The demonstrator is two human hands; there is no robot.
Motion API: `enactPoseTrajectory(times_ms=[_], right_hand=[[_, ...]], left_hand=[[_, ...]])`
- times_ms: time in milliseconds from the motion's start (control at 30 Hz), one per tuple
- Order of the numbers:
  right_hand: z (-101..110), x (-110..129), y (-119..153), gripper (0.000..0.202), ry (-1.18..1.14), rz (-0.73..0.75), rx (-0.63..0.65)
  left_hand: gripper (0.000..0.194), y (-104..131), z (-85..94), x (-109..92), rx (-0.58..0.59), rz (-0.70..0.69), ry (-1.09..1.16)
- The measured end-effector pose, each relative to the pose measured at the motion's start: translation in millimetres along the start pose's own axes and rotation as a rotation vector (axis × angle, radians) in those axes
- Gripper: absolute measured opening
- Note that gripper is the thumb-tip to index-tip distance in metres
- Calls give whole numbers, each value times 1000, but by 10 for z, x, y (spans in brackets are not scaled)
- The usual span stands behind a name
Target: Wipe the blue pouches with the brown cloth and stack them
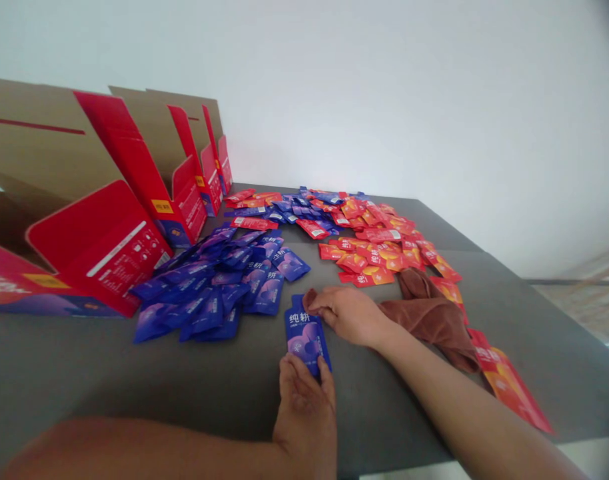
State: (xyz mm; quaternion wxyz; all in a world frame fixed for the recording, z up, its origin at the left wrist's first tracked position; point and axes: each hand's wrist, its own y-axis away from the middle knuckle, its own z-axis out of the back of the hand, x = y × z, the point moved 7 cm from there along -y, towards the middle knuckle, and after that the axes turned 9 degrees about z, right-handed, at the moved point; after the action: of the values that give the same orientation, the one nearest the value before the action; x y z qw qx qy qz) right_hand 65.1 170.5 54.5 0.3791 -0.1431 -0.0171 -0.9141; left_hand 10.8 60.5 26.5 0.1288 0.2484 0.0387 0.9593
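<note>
Far left: red boxes [127, 243] stand with flaps up, right beside the blue packet pile [204, 293]; a sleeve or elbow catching a flap could shove a box into the pile, and the loosely stacked packets would slide. Centre: blue packet [304, 337] is just right of that pile, lower end gripped by the left hand [304, 397], fingers and thumb at its sides. Right hand [352, 313] is closed, pinching a bunched corner of the brown cloth [434, 320] at the packet's top. Risk: too light a left grip and the packet could twist or skid under the cloth; too hard and it could crease. Right: cloth trails against the orange packets [379, 257], so a pull could drag some along. Edges: widest room on the table [209, 387] is front left, ahead of the left forearm; only a narrow gap between packet and blue pile. Far right, a lone orange packet [514, 387] lies very near the front edge; a forearm or cloth nudge could tip it off.
</note>
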Motion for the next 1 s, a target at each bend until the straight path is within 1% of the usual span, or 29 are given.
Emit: enactPoseTrajectory(times_ms=[133, 233, 300, 400, 433, 533, 600, 667, 700, 767, 833, 900, 1000], right_hand=[[23, -70, 3, 23, -59, -23, -35], [80, -158, 3, 22, -68, -48, -105], [122, -214, 7, 22, -75, -65, -148], [164, -282, 16, 23, -108, -89, -190], [171, -300, 18, 24, -120, -95, -199], [177, -331, 22, 25, -139, -105, -217], [177, -332, 20, 24, -139, -101, -224], [171, -327, 16, 23, -137, -98, -218], [168, -327, 14, 23, -141, -102, -213], [163, -322, 9, 23, -157, -106, -206], [157, -303, 3, 23, -175, -93, -198], [147, -280, -4, 23, -183, -75, -185], [129, -261, -9, 21, -182, -63, -166]], left_hand=[[53, -27, -1, 29, -11, 18, 20], [53, -36, -26, 47, 17, 7, 50], [52, -37, 2, 78, 41, -19, 87], [45, -38, 157, 133, 108, -117, 180], [43, -38, 217, 150, 152, -151, 214], [45, -65, 397, 203, 190, -155, 267], [45, -88, 439, 168, 148, -125, 284], [44, -111, 390, 72, 79, -83, 284], [44, -118, 336, -12, 59, -94, 289], [44, -163, 178, -120, 55, -52, 254], [47, -238, 43, -163, 67, -19, 242], [54, -340, -53, -130, 99, -14, 287], [65, -515, -152, 99, 143, 74, 308]])
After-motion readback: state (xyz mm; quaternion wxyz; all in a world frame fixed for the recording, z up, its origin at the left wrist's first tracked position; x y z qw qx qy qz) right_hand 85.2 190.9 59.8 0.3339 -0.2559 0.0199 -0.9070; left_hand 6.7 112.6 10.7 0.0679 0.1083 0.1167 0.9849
